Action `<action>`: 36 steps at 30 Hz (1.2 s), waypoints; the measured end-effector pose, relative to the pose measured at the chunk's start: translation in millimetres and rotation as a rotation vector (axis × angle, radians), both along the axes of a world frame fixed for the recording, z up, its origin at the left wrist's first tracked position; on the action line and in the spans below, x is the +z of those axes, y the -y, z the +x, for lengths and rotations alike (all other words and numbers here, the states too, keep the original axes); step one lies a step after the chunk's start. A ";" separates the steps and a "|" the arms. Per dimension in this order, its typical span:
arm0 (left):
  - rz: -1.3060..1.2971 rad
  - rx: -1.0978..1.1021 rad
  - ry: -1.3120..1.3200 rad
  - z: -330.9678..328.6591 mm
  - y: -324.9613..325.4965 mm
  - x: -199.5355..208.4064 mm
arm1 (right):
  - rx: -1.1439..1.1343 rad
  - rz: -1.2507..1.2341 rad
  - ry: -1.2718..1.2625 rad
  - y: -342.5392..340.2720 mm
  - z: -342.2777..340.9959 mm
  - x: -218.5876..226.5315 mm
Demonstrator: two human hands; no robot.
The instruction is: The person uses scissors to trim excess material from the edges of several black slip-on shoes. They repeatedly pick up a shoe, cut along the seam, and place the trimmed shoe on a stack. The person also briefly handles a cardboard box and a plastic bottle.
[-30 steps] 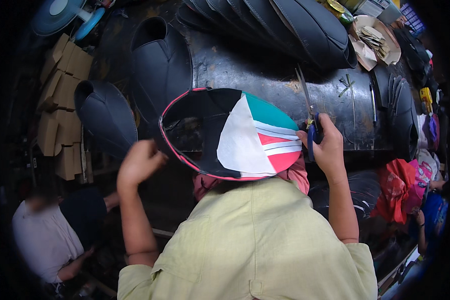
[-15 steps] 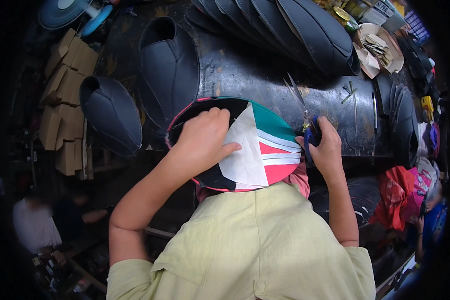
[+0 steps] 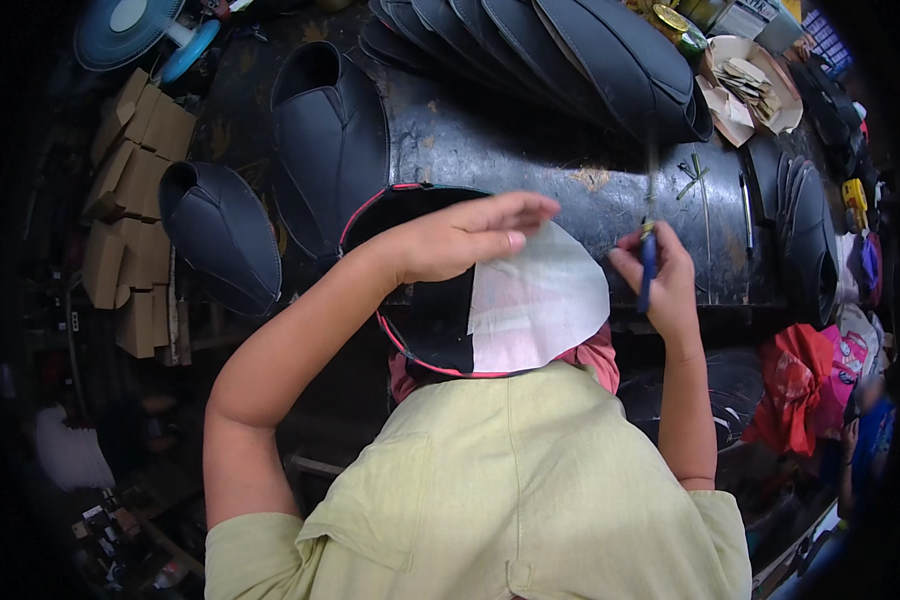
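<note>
A shoe upper with a black inside and a red-trimmed edge lies across my lap against the table's front edge. A pale, thin lining piece covers its right part. My left hand is open above the upper, its fingers stretched to the right over the top of the lining; whether it touches is hard to tell. To the right, my right hand grips a pair of scissors by the blue handles. The blades point away from me and are blurred.
Behind are several stacked black shoe uppers; two more, a tall upper and a smaller upper, stand left. Cardboard boxes and a blue fan are far left. An open carton sits back right.
My left hand has moved right and straightened its fingers. The lining now lies over the green, white and red part. The scissors have turned edge-on, their blades pointing farther away from me.
</note>
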State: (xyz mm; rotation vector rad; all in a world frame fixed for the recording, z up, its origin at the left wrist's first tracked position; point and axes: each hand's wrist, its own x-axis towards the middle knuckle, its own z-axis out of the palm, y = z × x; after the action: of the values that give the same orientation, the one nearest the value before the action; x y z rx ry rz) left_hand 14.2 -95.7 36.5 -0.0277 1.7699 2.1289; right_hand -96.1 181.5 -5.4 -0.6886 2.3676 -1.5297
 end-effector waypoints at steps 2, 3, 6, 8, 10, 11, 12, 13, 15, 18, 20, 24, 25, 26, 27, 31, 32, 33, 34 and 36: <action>-0.525 0.061 -0.405 -2.9 14.1 4.5 | -0.095 -0.096 0.136 -5.7 -1.8 5.1; -0.795 0.105 -0.614 -3.7 23.6 7.0 | -0.151 -0.093 0.121 -7.4 -1.4 8.4; -1.368 0.055 -0.560 -5.1 45.8 11.4 | -0.058 -0.242 0.098 -11.3 9.6 22.2; -1.383 -0.102 -0.333 -7.0 57.2 17.7 | 0.139 -0.187 0.200 -13.7 20.1 34.6; -1.449 -0.210 -0.334 -7.1 66.1 28.3 | 0.337 -0.152 0.322 -14.9 30.5 45.3; -1.459 -0.099 -0.358 -4.0 69.0 34.3 | 0.443 -0.090 0.299 -14.7 35.1 48.3; -1.451 0.000 -0.378 2.6 73.0 42.1 | 0.510 -0.041 0.377 -15.5 39.6 50.6; -1.456 0.115 -0.374 9.1 75.5 48.2 | 0.583 -0.004 0.444 -16.6 42.9 51.5; -1.378 0.143 -0.277 26.8 70.3 51.5 | 0.515 -0.013 0.820 -17.9 53.6 46.5; -1.288 0.247 -0.283 46.2 50.6 41.8 | 0.470 0.000 0.921 -14.4 58.9 28.4; -1.292 0.331 -0.187 53.8 37.8 36.3 | 0.426 0.045 0.981 -13.6 62.0 20.8; -1.276 0.480 -0.140 69.7 27.7 47.6 | 0.397 0.007 0.999 -17.0 64.7 30.3; -1.280 0.522 -0.184 74.9 27.0 53.3 | 0.413 -0.005 0.958 -17.6 65.3 36.6; -1.245 0.531 -0.081 80.6 27.3 59.1 | 0.425 -0.014 0.923 -18.0 66.1 42.8; -1.230 0.560 -0.125 85.1 24.7 62.1 | 0.472 -0.021 0.891 -17.8 66.6 48.4; -1.223 0.560 -0.212 95.7 13.1 61.7 | 0.564 0.037 0.878 -11.4 66.0 53.2; -1.278 0.535 -0.188 95.6 8.4 58.0 | 0.539 0.090 0.923 -8.5 64.7 49.1; -1.325 0.498 -0.081 95.2 5.1 54.4 | 0.513 0.144 0.967 -6.6 63.9 44.4; -1.275 0.566 -0.039 94.1 -2.0 49.5 | 0.487 0.155 0.951 -6.3 62.3 40.2; -1.508 0.640 -0.392 87.3 -4.9 41.9 | 0.417 0.088 1.000 -10.8 58.5 35.4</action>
State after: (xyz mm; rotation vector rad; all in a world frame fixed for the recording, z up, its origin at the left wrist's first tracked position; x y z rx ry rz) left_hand 101.5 -90.8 78.4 -0.6445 3.4623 0.5000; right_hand -37.6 192.3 30.0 -0.2512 1.4166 -1.1637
